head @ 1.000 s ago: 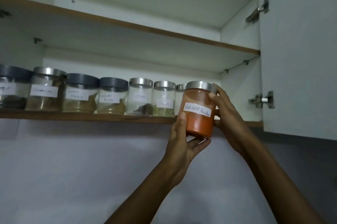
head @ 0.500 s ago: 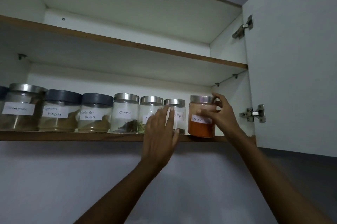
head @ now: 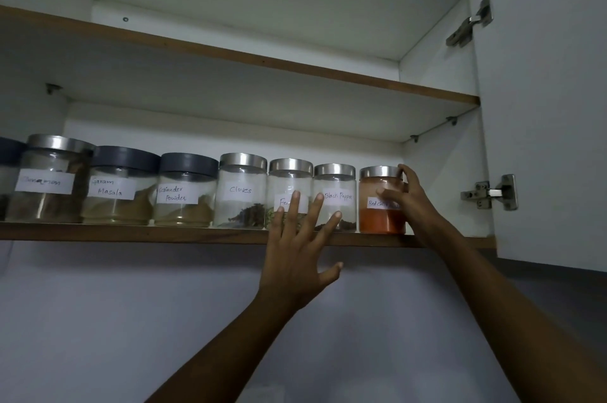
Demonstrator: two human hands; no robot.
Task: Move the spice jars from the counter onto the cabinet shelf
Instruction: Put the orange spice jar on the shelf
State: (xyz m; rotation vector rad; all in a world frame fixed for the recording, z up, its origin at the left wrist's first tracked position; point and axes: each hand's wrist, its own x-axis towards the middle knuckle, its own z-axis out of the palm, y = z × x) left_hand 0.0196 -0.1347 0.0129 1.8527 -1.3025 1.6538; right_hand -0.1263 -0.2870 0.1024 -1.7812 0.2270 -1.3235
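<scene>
The red chilli jar (head: 382,202) is showing clear, glossy walls, glass or plastic, under a brushed, faintly shining metal lid (head: 380,172), and the right hand (head: 415,202) is covering part of its white matt paper label (head: 377,203). Three neighbouring jars are wearing the same metal lids, while the coriander jar (head: 185,192) is carrying a matt grey plastic-looking lid. The shelf (head: 131,234) is showing a brown wood-look edge, and the cabinet door (head: 551,100) is looking smooth, white and matt, with shiny metal hinges (head: 491,193).
</scene>
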